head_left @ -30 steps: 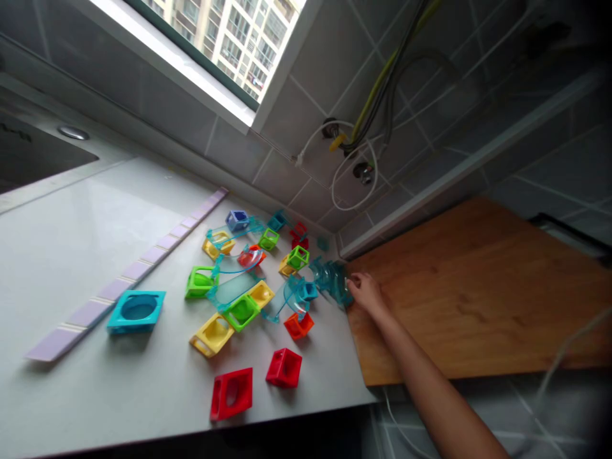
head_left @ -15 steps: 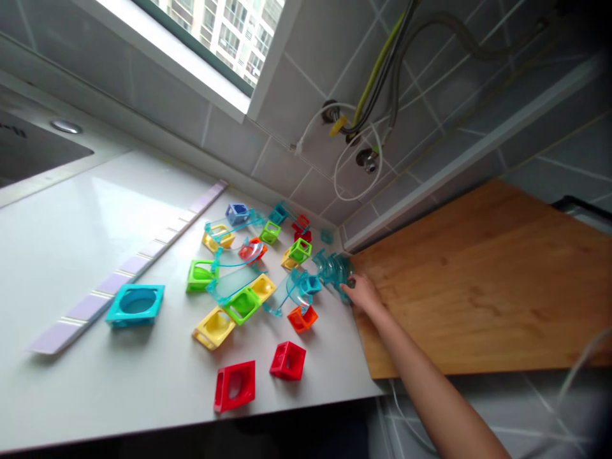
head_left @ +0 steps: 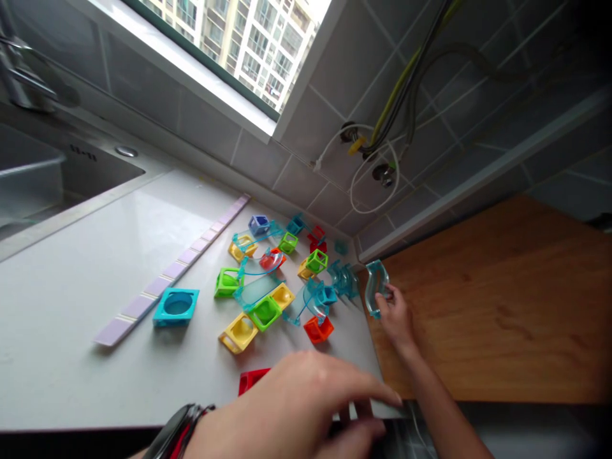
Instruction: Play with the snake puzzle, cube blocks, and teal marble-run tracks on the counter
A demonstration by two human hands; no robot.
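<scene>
My right hand (head_left: 396, 320) is closed on a clear teal curved track piece (head_left: 373, 282), thumb and fingers pinching its lower right side. The piece is raised over the left end of a wooden board. Close to the camera, my left hand (head_left: 306, 408) reaches across the counter's front edge with a dark watch on its wrist. Its index finger is stretched out and its thumb is apart, with nothing visible between them. Beneath it a red block (head_left: 251, 380) is mostly hidden. More teal curved pieces (head_left: 343, 280) lie just left of the held one.
Several coloured hollow cubes, among them a green cube (head_left: 265, 312) and an orange cube (head_left: 319, 329), lie on the white counter (head_left: 71, 382). A teal square piece with a round hole (head_left: 174, 321) and a long lilac strip (head_left: 160, 285) lie left. The wooden board (head_left: 478, 306) is right.
My right hand has lifted the teal curved piece from the group and carried it right over the board. My left hand has come into view at the bottom. The view has shifted.
</scene>
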